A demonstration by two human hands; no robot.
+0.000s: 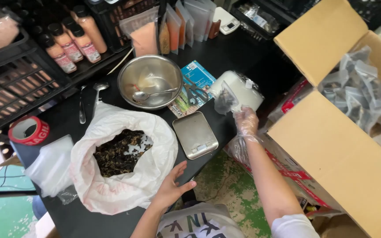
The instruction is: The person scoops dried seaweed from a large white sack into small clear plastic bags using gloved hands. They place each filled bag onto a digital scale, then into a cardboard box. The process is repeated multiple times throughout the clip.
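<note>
- Right hand (pixel 246 121), in a thin clear glove, closes its fingers on a small clear bag (pixel 225 100) beside a white roll (pixel 241 90) at the table's far edge.
- Left hand (pixel 171 188), bare and open, rests flat against the big white bag (pixel 124 158) of dark dried pieces, holding nothing.
- Between them sits a small steel scale (pixel 195 134), its tray bare.
- Behind stands a metal bowl (pixel 150 81) with a spoon (pixel 148 94).
- Judging by this, a fresh pouch is being readied; opening it calls for both hands.
</note>
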